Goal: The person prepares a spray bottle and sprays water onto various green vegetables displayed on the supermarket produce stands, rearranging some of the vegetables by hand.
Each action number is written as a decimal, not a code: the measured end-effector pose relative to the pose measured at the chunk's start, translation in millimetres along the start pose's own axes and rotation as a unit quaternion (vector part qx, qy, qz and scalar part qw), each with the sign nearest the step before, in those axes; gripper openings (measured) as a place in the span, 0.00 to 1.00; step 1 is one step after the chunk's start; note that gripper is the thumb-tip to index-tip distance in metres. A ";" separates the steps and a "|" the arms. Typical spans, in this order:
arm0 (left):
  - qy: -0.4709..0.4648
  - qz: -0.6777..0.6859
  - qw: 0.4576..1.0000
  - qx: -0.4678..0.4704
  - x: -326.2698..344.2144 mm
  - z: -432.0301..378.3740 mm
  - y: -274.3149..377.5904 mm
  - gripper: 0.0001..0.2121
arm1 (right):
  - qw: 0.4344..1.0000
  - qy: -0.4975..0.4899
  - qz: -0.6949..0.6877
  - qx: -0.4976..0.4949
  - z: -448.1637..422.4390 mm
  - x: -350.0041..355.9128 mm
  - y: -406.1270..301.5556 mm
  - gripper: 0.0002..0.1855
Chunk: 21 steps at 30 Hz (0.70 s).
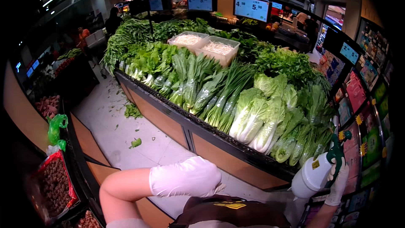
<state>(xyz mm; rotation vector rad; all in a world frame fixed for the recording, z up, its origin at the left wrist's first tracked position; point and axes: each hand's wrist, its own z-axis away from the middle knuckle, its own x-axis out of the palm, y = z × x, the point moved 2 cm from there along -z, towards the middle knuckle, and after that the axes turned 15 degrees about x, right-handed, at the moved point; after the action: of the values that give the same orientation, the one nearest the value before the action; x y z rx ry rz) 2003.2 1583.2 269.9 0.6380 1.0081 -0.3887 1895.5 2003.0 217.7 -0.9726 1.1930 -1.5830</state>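
In a white glove, my right hand (340,180) grips the dark green handle of a pump sprayer bottle (308,177). Its pale tank tilts beside the front corner of the vegetable stand. My left hand (193,177), also gloved, is bent in front of my body over the floor; its fingers are mostly hidden behind the back of the hand. Close to the sprayer lie film-wrapped leafy bunches (294,148). Napa cabbages (262,120) sit to their left, followed by bundles of long green stalks (227,98) and broad-leaf greens (193,82).
Two plastic tubs of bean sprouts (218,49) stand amid the greens. The stand's black rim (177,110) runs diagonally ahead. Fallen leaves (135,142) lie on the tiled floor (158,142). At left are a box of small brown produce (55,186) and a green plastic bag (57,128); packaged goods (351,152) line the right.
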 end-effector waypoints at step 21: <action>0.426 0.445 0.767 -0.180 157.7 -15.5 -92.6 0.15 | 0.998 -0.019 0.042 0.046 18.2 0.0 9.4 0.20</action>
<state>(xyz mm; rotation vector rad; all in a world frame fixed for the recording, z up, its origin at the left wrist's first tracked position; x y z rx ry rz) 2016.9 1521.4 97.7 0.8754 1.4331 1.0227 1914.4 1997.0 212.7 -0.8779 1.1108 -1.5327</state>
